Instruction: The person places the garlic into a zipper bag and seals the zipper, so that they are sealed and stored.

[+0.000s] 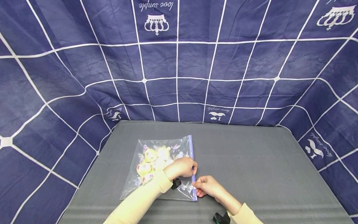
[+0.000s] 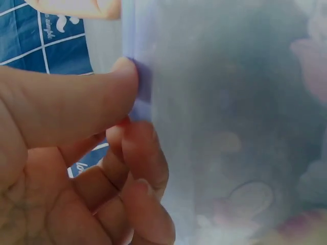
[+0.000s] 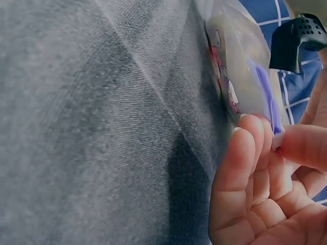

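A clear zip bag (image 1: 163, 196) with a purple zip strip (image 1: 191, 149) along its right edge lies on the grey table. Inside are several rounded yellow things with reddish spots (image 1: 151, 155); their kind is unclear through the printed plastic. My left hand (image 1: 183, 166) reaches over the bag and pinches the strip near its middle, thumb (image 2: 110, 94) on one side and fingers behind. Lower down, my right hand (image 1: 208, 186) pinches the near end of the strip (image 3: 276, 135) between thumb and fingers. The left forearm covers part of the bag.
The grey table surface (image 1: 246, 161) stretches to the right of the bag. Dark blue cloth with white grid lines (image 1: 193, 59) hangs behind and at both sides. A black device (image 1: 222, 217) sits at the right wrist and another black piece (image 1: 176, 183) at the left.
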Demonstrator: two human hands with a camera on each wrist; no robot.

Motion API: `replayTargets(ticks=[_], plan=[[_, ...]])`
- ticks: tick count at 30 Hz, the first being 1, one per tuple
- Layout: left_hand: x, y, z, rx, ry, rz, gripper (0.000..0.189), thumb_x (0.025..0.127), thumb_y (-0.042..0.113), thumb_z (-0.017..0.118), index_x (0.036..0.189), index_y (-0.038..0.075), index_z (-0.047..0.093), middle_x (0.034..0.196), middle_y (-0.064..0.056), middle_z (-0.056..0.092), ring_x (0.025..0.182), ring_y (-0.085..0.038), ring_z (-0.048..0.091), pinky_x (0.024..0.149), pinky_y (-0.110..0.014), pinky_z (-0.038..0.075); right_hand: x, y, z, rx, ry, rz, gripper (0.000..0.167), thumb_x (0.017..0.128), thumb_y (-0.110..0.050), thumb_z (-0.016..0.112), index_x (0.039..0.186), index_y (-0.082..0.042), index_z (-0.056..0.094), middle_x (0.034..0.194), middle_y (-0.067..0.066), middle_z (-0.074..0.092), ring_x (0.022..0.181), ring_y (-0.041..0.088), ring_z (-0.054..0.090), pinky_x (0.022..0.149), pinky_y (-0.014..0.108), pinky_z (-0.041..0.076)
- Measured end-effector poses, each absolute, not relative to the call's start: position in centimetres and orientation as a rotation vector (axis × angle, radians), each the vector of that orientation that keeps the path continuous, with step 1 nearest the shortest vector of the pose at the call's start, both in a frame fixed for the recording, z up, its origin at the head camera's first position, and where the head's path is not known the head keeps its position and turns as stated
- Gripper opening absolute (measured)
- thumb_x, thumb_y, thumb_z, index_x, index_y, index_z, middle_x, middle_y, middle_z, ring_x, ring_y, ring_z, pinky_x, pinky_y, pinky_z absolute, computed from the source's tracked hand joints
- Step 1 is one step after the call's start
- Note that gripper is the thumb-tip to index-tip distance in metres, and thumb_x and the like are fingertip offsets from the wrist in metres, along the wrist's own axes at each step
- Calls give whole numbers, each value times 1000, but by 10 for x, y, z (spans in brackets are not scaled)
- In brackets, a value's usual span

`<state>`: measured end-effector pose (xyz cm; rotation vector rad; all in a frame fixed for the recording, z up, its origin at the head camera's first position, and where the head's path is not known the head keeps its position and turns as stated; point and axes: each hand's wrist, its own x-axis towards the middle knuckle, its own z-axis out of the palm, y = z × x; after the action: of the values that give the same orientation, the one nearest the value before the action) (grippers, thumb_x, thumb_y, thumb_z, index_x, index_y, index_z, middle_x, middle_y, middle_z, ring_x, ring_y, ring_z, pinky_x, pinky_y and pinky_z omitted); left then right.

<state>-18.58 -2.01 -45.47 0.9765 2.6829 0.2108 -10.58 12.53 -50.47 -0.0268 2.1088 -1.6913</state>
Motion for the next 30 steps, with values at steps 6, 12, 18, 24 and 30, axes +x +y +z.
replayTargets(ticks=[6, 12, 18, 24, 30], plan=[[-187, -21, -458, 954, 2729, 280, 19, 76, 9, 69, 65, 22, 60, 71, 6, 59, 67, -7, 49, 55, -24, 40, -103, 128, -507, -64, 2118, -1669, 23, 90, -15, 65, 69, -8, 58, 58, -5, 55, 52, 3, 55, 50, 15, 48], [-185, -32, -456, 1013, 2711, 508, 9, 84, 11, 70, 86, 19, 69, 74, 7, 53, 69, -5, 48, 61, -20, 40, -102, 131, -509, -50, 2123, -1660, 22, 89, -15, 65, 70, -9, 57, 59, -5, 55, 53, 3, 56, 51, 15, 49], [-184, -74, -442, 915, 2811, 893, 19, 89, 7, 64, 107, 11, 70, 84, 0, 62, 76, -11, 57, 68, -26, 47, -101, 133, -512, -26, 2113, -1677, 21, 89, -14, 65, 73, -4, 58, 59, -4, 55, 54, 4, 56, 52, 16, 50], [-181, -149, -443, 346, 3049, 957, 24, 90, 7, 61, 113, 1, 66, 103, -16, 67, 96, -33, 63, 88, -47, 52, -104, 136, -510, -4, 2127, -1704, 23, 90, -14, 64, 78, 5, 59, 60, -4, 54, 54, 5, 55, 53, 16, 49], [-169, -204, -462, -95, 2970, 883, 45, 95, 12, 53, 129, -17, 48, 127, -41, 49, 119, -59, 46, 102, -63, 39, -102, 138, -512, 0, 2109, -1720, 22, 89, -14, 64, 75, 1, 59, 60, -4, 54, 54, 4, 54, 52, 16, 49]])
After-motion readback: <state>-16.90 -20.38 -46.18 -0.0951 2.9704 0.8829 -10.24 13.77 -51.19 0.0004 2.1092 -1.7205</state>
